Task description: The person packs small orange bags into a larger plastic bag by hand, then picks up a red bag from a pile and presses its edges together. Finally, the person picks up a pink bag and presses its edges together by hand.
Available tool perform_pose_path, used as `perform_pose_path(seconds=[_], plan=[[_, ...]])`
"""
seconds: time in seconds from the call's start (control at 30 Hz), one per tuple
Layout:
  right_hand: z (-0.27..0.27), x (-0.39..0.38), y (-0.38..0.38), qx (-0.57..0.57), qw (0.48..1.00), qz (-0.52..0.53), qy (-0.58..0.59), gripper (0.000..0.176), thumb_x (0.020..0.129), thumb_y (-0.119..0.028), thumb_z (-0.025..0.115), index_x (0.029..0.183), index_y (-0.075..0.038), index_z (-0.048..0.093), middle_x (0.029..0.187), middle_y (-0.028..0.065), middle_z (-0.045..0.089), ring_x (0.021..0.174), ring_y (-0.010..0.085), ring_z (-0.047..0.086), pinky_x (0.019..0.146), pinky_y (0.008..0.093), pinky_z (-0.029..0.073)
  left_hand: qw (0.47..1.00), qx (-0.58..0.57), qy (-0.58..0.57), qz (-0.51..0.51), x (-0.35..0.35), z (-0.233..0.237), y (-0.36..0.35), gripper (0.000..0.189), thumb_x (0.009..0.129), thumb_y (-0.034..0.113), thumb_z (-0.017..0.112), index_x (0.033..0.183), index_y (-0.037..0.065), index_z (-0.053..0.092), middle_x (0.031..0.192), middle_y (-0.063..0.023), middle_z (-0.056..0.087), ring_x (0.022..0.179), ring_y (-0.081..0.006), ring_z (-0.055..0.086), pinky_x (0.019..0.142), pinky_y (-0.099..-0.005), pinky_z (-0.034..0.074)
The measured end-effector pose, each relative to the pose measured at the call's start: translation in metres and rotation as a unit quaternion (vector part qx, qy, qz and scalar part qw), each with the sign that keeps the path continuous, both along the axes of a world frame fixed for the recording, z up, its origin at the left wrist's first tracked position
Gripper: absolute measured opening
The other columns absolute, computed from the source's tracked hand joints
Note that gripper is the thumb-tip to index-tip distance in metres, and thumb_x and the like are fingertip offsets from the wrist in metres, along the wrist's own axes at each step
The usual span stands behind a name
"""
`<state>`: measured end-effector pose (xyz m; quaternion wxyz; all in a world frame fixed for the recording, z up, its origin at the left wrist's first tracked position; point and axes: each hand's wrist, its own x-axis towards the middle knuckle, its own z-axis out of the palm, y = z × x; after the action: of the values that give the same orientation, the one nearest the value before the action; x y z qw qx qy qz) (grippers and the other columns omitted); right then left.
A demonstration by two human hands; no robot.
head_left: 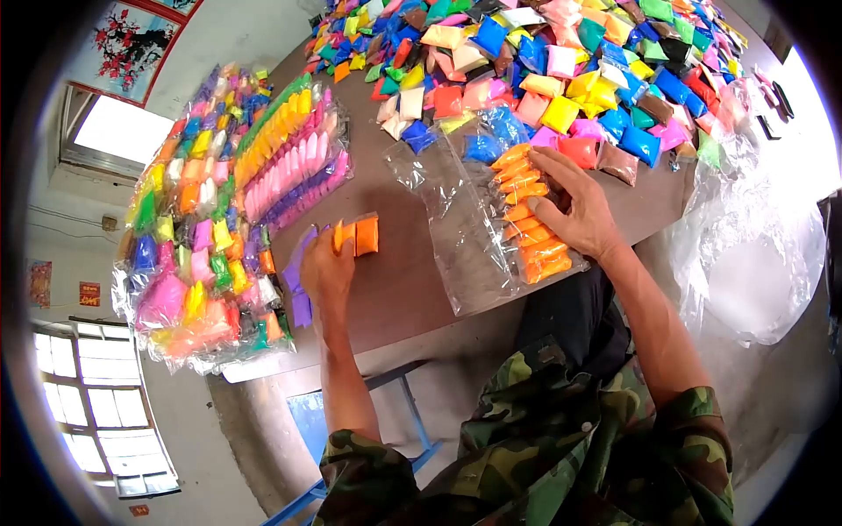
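My left hand (326, 270) is closed at the left end of a short row of orange packets (366, 235), its fingertips pinching them. Purple packets (301, 285) lie beside and partly under that hand. My right hand (574, 206) rests on a longer row of orange packets (537, 238), with thumb and fingers spread apart along its right side. This row sits at the right part of a clear plastic bag (456, 232) that lies flat on the brown table (386, 294).
A big heap of loose coloured packets (561, 110) covers the table's far side. Filled clear bags of packets (197, 228) are stacked at the left edge. Clear plastic (745, 237) hangs over the right edge. Below the table stands a blue metal frame (412, 403).
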<state>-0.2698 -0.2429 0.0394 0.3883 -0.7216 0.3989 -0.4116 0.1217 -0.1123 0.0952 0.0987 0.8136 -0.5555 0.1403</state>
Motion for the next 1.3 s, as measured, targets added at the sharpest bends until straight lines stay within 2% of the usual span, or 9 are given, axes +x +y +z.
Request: perform_pose_path(seconds=[0.23,0.33,0.4,0.43,0.47,0.57,0.93,1.13,1.3], plan=[[-0.005,0.001,-0.002,-0.079,0.997,-0.013,-0.002,0.059,0.093,-0.028,0.076,0.147,-0.005,0.063,0.151,0.0157,0.062,0.104,0.0265,0.072,0.092,0.035,0.058,0.997,0.017,0.065,0.026,0.012,0.002,-0.009,0.03,0.095,0.023,0.077,0.118,0.004,0.076,0.109,-0.0221,0.076,0.101,-0.0434,0.072,0.086,-0.0509,0.057],[-0.003,0.0,0.0,-0.05,0.999,-0.008,-0.015,0.059,0.093,-0.029,0.075,0.146,-0.004,0.064,0.151,0.0159,0.062,0.107,0.0275,0.072,0.094,0.0353,0.058,0.997,0.034,0.009,0.072,0.004,0.009,-0.013,0.03,0.095,0.02,0.076,0.119,0.002,0.076,0.109,-0.0227,0.077,0.095,-0.0418,0.074,0.082,-0.0488,0.059],[0.001,0.0,0.001,-0.032,0.999,-0.006,-0.005,0.06,0.093,-0.029,0.075,0.146,-0.004,0.064,0.151,0.0163,0.062,0.106,0.0281,0.072,0.094,0.0352,0.058,0.981,-0.132,0.134,-0.044,-0.011,0.007,-0.014,0.029,0.098,0.013,0.072,0.123,-0.001,0.073,0.107,-0.0195,0.079,0.088,-0.0324,0.076,0.078,-0.0433,0.06],[0.001,0.0,0.001,-0.034,0.999,-0.008,0.001,0.06,0.093,-0.029,0.075,0.145,-0.004,0.064,0.151,0.0164,0.062,0.106,0.0281,0.072,0.093,0.0351,0.058,0.947,-0.134,0.277,-0.089,-0.033,0.011,-0.016,0.031,0.104,0.01,0.067,0.133,-0.001,0.068,0.106,-0.0113,0.077,0.088,-0.0184,0.074,0.078,-0.0346,0.06],[0.002,0.0,0.001,-0.036,0.999,-0.009,0.006,0.06,0.092,-0.029,0.075,0.145,-0.004,0.064,0.15,0.0166,0.062,0.106,0.0282,0.072,0.093,0.035,0.058,0.946,-0.136,0.28,-0.089,-0.046,0.009,-0.02,0.031,0.104,0.01,0.067,0.133,-0.001,0.068,0.106,-0.0113,0.077,0.088,-0.0184,0.074,0.078,-0.0346,0.06],[-0.002,0.0,0.0,-0.043,0.999,-0.008,-0.005,0.06,0.092,-0.029,0.075,0.145,-0.004,0.064,0.15,0.0168,0.063,0.107,0.0291,0.073,0.094,0.0354,0.058,0.846,-0.056,0.515,-0.126,-0.066,-0.014,-0.035,0.035,0.105,0.009,0.065,0.138,-0.004,0.064,0.109,-0.0084,0.076,0.092,-0.0114,0.072,0.082,-0.0265,0.058],[0.002,0.0,-0.001,-0.065,0.997,-0.013,0.024,0.061,0.091,-0.028,0.074,0.145,-0.004,0.063,0.15,0.0162,0.063,0.108,0.0301,0.074,0.094,0.036,0.059,0.901,0.07,0.375,-0.207,-0.12,-0.002,-0.074,0.032,0.092,0.015,0.079,0.118,-0.003,0.075,0.098,-0.015,0.077,0.08,-0.019,0.073,0.074,-0.0317,0.058],[0.004,-0.001,-0.002,-0.049,0.999,-0.005,0.015,0.061,0.091,-0.029,0.074,0.146,-0.004,0.064,0.15,0.0162,0.063,0.107,0.0295,0.075,0.092,0.0361,0.059,0.829,0.063,0.524,-0.182,-0.096,-0.017,-0.093,0.028,0.094,0.012,0.078,0.118,-0.003,0.074,0.093,-0.0065,0.076,0.076,-0.0102,0.069,0.068,-0.0286,0.057],[0.002,-0.001,-0.003,-0.068,0.997,-0.004,0.025,0.062,0.091,-0.029,0.074,0.146,-0.004,0.063,0.15,0.017,0.063,0.107,0.0299,0.074,0.092,0.0363,0.059,0.766,-0.075,0.615,-0.172,-0.098,-0.034,-0.115,0.024,0.098,0.01,0.076,0.118,-0.001,0.068,0.096,-0.0035,0.073,0.079,-0.0072,0.066,0.07,-0.0255,0.055]])
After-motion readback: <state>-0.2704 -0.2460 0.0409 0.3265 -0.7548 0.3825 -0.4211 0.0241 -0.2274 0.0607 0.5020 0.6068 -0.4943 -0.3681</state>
